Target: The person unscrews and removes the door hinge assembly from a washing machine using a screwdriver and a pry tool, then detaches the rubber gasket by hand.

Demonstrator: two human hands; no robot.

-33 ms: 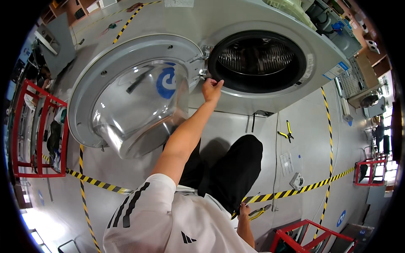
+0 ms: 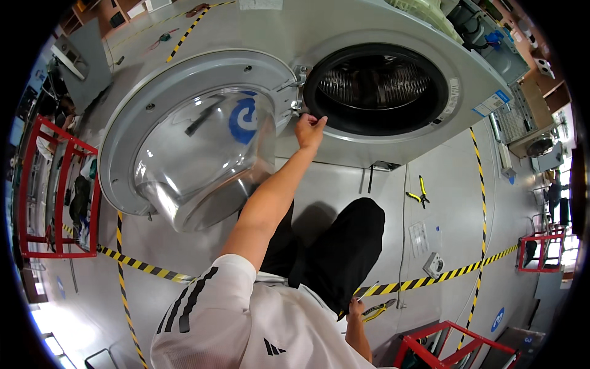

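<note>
My left hand (image 2: 310, 131) reaches up to the hinge side of the washing machine (image 2: 344, 150). Its fingertips are pinched together at the edge of the black rubber door seal (image 2: 332, 126), just below the metal hinge (image 2: 299, 77). Anything between those fingers is too small to make out. The round door (image 2: 126, 129) with its clear glass bowl (image 2: 184, 160) hangs open on the left. Down beside my right knee, my right hand (image 2: 354, 307) is closed on a screwdriver; its thin metal shaft (image 2: 369, 289) points up and right, while the handle is mostly hidden.
Yellow-handled pliers (image 2: 378, 310) lie near my right hand, and yellow cutters (image 2: 420, 192) farther ahead. A white power strip (image 2: 433, 265) and a small clear bag (image 2: 419, 240) are on the floor. Red metal frames (image 2: 58, 255) (image 2: 455, 332) stand at left and lower right.
</note>
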